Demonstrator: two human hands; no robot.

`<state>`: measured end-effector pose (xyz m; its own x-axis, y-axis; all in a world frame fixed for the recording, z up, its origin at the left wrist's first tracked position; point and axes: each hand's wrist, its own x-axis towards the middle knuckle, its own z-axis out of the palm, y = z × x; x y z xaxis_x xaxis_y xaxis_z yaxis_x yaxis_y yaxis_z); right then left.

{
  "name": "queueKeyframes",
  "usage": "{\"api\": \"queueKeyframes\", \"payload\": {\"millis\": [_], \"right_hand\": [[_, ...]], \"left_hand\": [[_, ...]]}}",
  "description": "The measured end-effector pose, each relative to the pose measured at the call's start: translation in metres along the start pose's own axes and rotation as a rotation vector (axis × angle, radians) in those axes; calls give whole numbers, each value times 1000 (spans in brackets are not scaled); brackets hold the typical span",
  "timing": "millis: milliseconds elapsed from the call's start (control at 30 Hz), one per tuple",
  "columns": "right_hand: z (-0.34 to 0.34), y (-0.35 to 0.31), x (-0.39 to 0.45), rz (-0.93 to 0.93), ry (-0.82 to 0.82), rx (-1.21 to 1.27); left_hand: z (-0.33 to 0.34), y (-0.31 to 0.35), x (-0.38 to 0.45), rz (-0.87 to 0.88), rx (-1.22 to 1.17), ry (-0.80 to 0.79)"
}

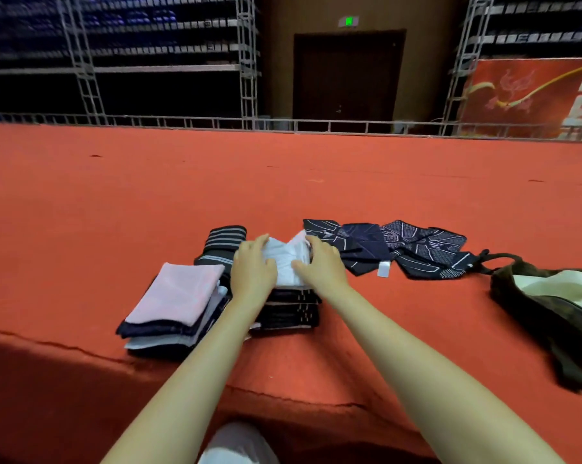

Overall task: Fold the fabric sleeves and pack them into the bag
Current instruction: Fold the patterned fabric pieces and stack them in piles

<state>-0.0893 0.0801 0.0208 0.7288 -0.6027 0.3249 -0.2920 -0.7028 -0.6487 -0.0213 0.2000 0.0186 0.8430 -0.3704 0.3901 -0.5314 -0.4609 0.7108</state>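
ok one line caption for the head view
Both hands fold a white fabric sleeve atop a dark folded stack on red carpet

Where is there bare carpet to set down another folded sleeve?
Free: the red carpet beyond the piles, and the strip left of the pink-topped stack. Crowded: both hands on the white sleeve, patterned sleeves running right to the bag.
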Motion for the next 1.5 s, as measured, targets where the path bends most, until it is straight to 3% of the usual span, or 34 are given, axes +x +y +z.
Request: {"api": "queueKeyframes", "payload": {"millis": [67, 133, 200, 300, 400, 500, 600, 800, 933, 1033, 1167, 1333, 1500], "right_hand": [[9, 15, -8, -5, 20, -44], [12, 26, -18, -39, 35, 66], [10, 38, -27, -91, 39, 136], [-6, 67, -30, -35, 83, 176], [-27, 110, -23, 69, 157, 127], [-47, 157, -18, 165, 168, 24], [-66, 194, -15, 194, 155, -5], [-89, 228, -1, 194, 185, -8], [-90, 212, 31, 144, 317, 95], [-76, 210, 71, 207, 218, 10], [-46, 218, 106, 450, 92, -185], [-38, 220, 119, 548, 268, -179], [-47, 209, 110, 368, 489, 12]], "left_hand": [[15, -20, -5, -45, 109, -103], [21, -23, -8, -5, 124, -38], [19, -10, -10, 165, 108, 62], [17, 24, -19, 369, -25, 131], [32, 66, -33, 438, -245, 80], [75, 91, -51, 338, -475, -122], [132, 88, -53, 216, -433, -209], [200, 68, -14, 17, -70, -236], [206, 42, 12, -6, 70, -114], [205, 33, 18, -20, 166, -127], [207, 30, 21, -15, 219, -132], [209, 32, 21, -22, 241, -111], [208, 33, 19, -35, 204, -116]]}}
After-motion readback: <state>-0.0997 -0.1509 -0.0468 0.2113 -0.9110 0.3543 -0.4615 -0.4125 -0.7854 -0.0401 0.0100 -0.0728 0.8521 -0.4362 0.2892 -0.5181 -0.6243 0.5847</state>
